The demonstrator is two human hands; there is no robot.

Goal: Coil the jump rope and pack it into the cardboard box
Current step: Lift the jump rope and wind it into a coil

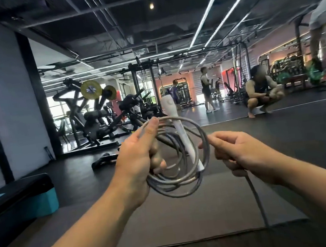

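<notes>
Between the two hands hangs the jump rope (176,163), a grey cord gathered into several loose loops. The left hand (140,158) is closed around the left side of the loops, thumb pressed on top and fingers curled beneath. A white handle (175,121) stands up through the coil just right of that thumb, tilted a little, its lower end reaching the bottom right of the loops. The right hand (240,154) is closed too — it pinches the cord at the right edge of the coil, and a free length of cord (255,198) drops from under its palm toward the floor. The hands are apart, joined only by the rope.

Below both forearms lies a dark mat (192,214). Left of the left arm sits a black and teal step platform (19,204). Beyond the hands stand weight machines (97,114), and further right a person crouches (259,92) — others stand near them.
</notes>
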